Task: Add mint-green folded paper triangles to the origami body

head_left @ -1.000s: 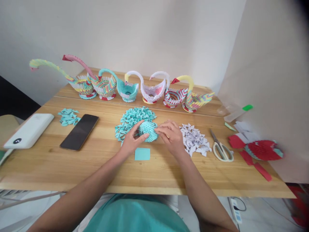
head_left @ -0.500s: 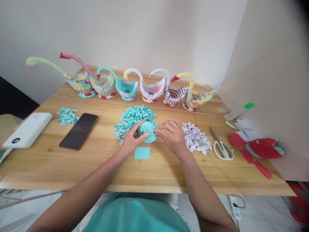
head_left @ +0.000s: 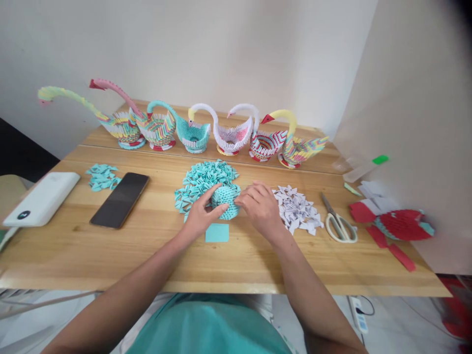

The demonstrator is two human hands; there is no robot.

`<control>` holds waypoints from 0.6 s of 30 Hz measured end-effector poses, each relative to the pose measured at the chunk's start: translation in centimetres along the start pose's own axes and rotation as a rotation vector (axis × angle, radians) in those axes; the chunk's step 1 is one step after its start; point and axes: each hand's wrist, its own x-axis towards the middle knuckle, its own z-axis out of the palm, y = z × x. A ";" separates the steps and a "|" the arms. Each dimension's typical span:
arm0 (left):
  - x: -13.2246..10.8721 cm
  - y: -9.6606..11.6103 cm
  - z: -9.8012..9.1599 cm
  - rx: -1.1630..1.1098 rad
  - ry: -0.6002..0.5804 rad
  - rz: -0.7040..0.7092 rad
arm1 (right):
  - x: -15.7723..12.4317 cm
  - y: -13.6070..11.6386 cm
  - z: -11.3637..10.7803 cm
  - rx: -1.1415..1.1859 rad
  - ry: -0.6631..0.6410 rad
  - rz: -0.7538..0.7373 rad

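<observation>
A round teal body of interlocked folded-paper pieces (head_left: 229,200) is between my hands in the middle of the table. My left hand (head_left: 202,211) grips its left side, the thumb in front and the fingers behind. At its right edge, my right hand (head_left: 260,206) has its fingertips pinched together; whether a small piece is between them is hidden. Behind the body lies a heap of teal folded-paper pieces (head_left: 206,177). A flat teal paper rectangle (head_left: 217,233) lies just in front. White folded pieces (head_left: 297,209) are heaped right of my right hand.
Several folded-paper swans (head_left: 193,136) line the back. On the left are a white power bank (head_left: 46,196), a black phone (head_left: 121,200) and a small teal pile (head_left: 102,177). Scissors (head_left: 341,226), a red paper model (head_left: 403,226) and a green-capped glue bottle (head_left: 367,169) are at right.
My right hand has shifted very slightly, its fingertips still at the right edge of the teal body. My left hand keeps its hold. Nothing else has visibly moved.
</observation>
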 end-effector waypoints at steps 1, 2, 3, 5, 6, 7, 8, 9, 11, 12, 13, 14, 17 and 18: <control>0.0 0.0 0.0 -0.003 -0.001 -0.007 | 0.0 0.0 0.1 0.001 0.006 -0.001; 0.0 0.1 0.0 -0.009 -0.001 -0.012 | 0.0 0.1 0.1 0.012 0.015 -0.001; 0.0 0.1 -0.1 -0.018 0.002 -0.014 | 0.0 0.3 0.1 0.033 0.028 0.005; 0.1 0.2 -0.2 -0.040 0.025 -0.008 | -0.1 1.0 -0.2 0.100 0.058 0.052; 0.2 0.2 -0.4 -0.053 0.043 -0.004 | -0.3 1.5 -0.4 0.132 0.072 0.097; 0.3 0.3 -0.5 -0.067 0.061 -0.002 | -0.4 2.1 -0.6 0.152 0.080 0.153; 0.4 0.4 -0.6 -0.085 0.080 -0.002 | -0.6 2.8 -0.8 0.157 0.077 0.209; 0.5 0.5 -0.7 -0.108 0.098 -0.005 | -0.8 3.4 -0.9 0.150 0.050 0.249; 0.6 0.7 -0.8 -0.165 0.123 -0.010 | -1.2 4.6 -0.9 0.133 -0.079 0.264; 0.6 0.8 -0.8 -0.191 0.131 -0.012 | -1.4 5.0 -0.8 0.139 -0.159 0.250; 0.6 0.9 -0.8 -0.212 0.136 -0.014 | -1.5 5.3 -0.6 0.158 -0.227 0.231; 0.5 0.9 -0.8 -0.228 0.138 -0.018 | -1.6 5.4 -0.4 0.184 -0.279 0.212; 0.4 1.1 -0.6 -0.249 0.146 -0.032 | -1.6 5.1 0.4 0.247 -0.350 0.182; 0.3 1.1 -0.6 -0.254 0.148 -0.034 | -1.6 4.8 0.6 0.253 -0.363 0.185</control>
